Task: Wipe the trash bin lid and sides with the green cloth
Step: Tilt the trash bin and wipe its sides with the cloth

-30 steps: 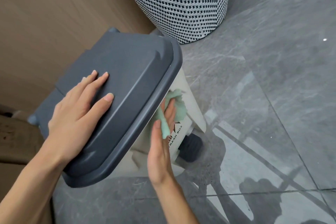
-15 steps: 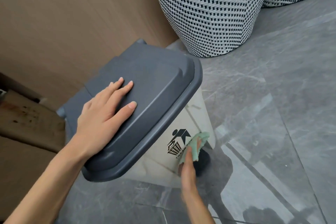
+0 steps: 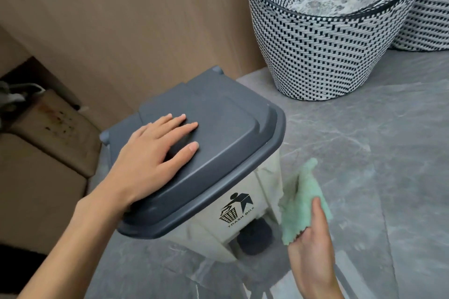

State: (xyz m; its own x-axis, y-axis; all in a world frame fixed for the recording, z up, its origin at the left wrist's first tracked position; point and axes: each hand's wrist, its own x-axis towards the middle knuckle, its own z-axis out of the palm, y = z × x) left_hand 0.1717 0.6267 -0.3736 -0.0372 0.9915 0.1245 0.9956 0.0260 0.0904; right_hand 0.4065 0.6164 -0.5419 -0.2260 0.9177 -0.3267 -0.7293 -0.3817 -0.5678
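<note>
A cream trash bin (image 3: 209,230) with a black "TRASH BOX" logo stands on the grey floor, and its dark grey lid (image 3: 228,126) is closed. My left hand (image 3: 150,153) lies flat on the lid with its fingers spread. My right hand (image 3: 313,247) holds the green cloth (image 3: 301,201) beside the bin's right front corner. The cloth hangs just off the bin's side, and I cannot tell whether it touches. A black foot pedal (image 3: 255,235) shows at the bin's base.
Two black-and-white woven baskets (image 3: 323,48) (image 3: 430,14) stand behind the bin on the right. A tan wall (image 3: 121,19) runs along the left. Beige cushioned furniture (image 3: 43,153) sits low on the left. Grey marble floor (image 3: 376,153) spreads to the right.
My right hand moved the cloth from the bin's front face down and out to its right corner. The view shifted, and my left hand stayed on the lid.
</note>
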